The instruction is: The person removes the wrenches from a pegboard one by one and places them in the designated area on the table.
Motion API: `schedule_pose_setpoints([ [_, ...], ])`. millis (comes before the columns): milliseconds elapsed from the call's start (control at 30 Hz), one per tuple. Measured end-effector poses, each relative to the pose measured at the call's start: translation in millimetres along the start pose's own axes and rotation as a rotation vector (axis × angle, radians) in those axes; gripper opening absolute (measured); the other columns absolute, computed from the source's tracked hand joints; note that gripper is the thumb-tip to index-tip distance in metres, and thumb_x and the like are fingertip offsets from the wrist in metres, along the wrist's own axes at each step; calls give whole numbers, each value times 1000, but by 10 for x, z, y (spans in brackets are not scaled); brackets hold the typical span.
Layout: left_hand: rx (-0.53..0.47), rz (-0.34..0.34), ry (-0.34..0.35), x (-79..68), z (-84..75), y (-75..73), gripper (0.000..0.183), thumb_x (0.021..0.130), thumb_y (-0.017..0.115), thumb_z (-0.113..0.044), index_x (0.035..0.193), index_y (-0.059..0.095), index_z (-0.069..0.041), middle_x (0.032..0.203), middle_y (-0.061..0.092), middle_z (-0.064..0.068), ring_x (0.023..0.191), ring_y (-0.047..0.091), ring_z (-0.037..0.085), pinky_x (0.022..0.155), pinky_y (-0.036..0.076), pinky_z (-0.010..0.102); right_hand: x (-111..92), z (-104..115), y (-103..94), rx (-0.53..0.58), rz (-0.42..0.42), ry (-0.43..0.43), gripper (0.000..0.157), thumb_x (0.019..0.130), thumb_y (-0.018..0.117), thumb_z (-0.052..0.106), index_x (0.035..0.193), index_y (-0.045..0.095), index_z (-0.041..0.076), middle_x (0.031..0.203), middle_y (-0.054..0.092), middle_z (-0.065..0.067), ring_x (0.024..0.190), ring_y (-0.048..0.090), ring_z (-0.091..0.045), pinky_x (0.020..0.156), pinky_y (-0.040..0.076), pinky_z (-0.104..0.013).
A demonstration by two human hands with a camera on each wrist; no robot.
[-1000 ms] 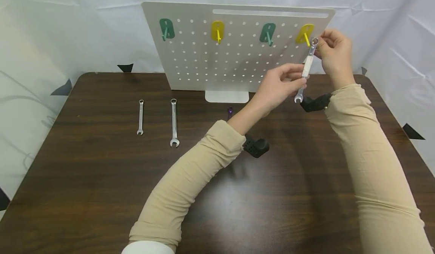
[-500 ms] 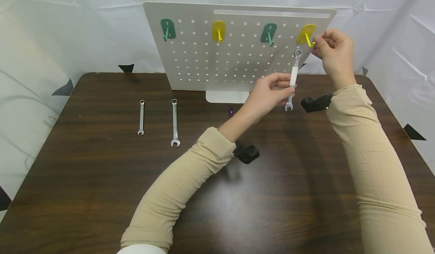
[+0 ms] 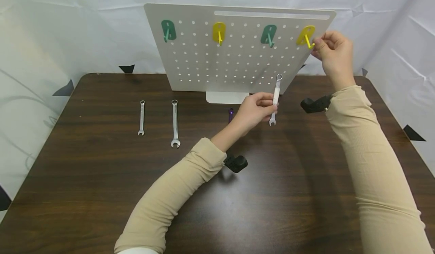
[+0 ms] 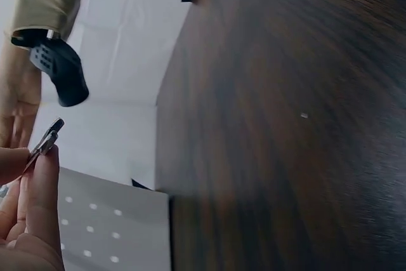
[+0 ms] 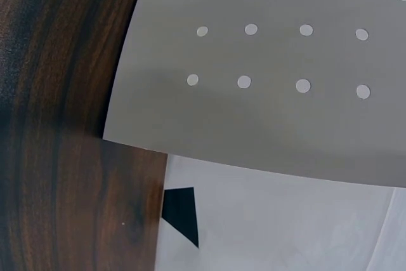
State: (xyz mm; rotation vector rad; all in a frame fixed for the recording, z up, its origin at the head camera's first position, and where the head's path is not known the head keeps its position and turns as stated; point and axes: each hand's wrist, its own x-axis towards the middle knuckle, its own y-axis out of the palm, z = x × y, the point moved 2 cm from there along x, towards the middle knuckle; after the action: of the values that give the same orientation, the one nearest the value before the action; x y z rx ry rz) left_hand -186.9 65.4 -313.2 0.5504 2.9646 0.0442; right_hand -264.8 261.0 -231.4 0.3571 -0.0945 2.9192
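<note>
My left hand (image 3: 253,110) pinches a silver combination wrench (image 3: 276,93) with a white label round its shaft. The ring end points up and the open end down, in front of the pegboard's lower right part. In the left wrist view, the wrench (image 4: 45,141) shows edge-on between thumb and fingers. My right hand (image 3: 334,56) has its fingers curled at the right edge of the pegboard (image 3: 244,69), thumb in front, beside a yellow hook (image 3: 307,37). The right wrist view shows the board (image 5: 273,125) but not the hand.
Two silver wrenches, a small one (image 3: 141,118) and a longer one (image 3: 175,123), lie on the dark wooden table (image 3: 85,178). A purple wrench (image 3: 231,113) is partly hidden behind my left forearm. Other hooks, green (image 3: 168,30) and yellow (image 3: 219,33), line the board's top.
My left hand has drawn the wrench away from the right yellow hook, down and to the left. The right hand has barely moved.
</note>
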Motion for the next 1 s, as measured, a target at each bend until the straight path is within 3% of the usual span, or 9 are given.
schedule_pose_setpoints([
  [267, 46, 6, -63, -35, 196, -92, 36, 91, 61, -2, 126, 55, 1, 121, 64, 20, 105, 67, 29, 84, 60, 33, -3, -5, -1, -34, 0, 0, 10, 89, 63, 9, 80, 61, 13, 73, 66, 9, 67, 64, -1, 67, 54, -7],
  [400, 49, 25, -103, -50, 279, -121, 38, 91, 61, -1, 127, 54, 2, 122, 63, 21, 105, 67, 31, 81, 60, 31, -1, 0, 0, -55, -1, 6, 10, 89, 63, 10, 80, 61, 14, 74, 65, 9, 68, 64, -1, 67, 54, -7],
  [1000, 113, 22, -215, -91, 551, -254, 42, 88, 60, 7, 129, 50, 7, 122, 62, 24, 106, 66, 34, 85, 59, 32, 1, -9, 5, -1, -1, 3, 10, 89, 62, 8, 80, 61, 12, 76, 66, 8, 70, 64, -1, 68, 55, -8],
])
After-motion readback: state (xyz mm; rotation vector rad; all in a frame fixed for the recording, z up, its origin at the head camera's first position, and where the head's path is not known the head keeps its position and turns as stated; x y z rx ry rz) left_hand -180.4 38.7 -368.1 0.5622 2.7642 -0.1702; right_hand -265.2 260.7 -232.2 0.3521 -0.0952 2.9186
